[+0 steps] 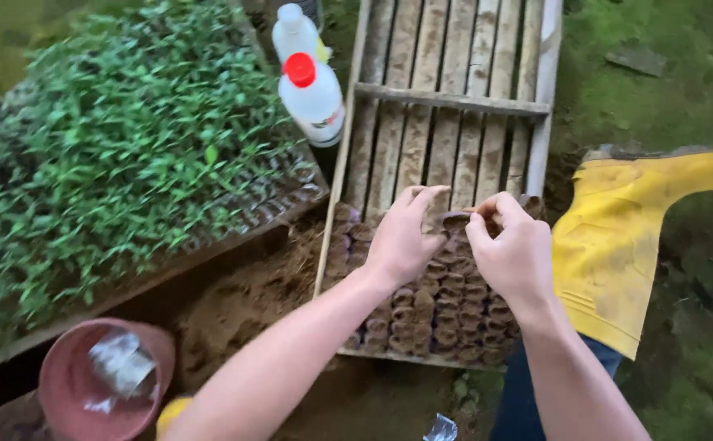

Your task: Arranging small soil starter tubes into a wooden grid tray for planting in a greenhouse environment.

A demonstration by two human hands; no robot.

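Both hands, left hand (401,237), right hand (513,253), pinching a small soil pot (455,221), wooden tray (446,98) bare beyond

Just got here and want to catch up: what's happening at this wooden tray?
A person crouches over a slatted wooden tray on the ground. Both hands meet above it: the left hand and the right hand pinch a small soil-filled pot. The near end of the tray holds rows of soil pots; the far end is bare slats. Seedlings, two white bottles and a pink bucket lie to the left.
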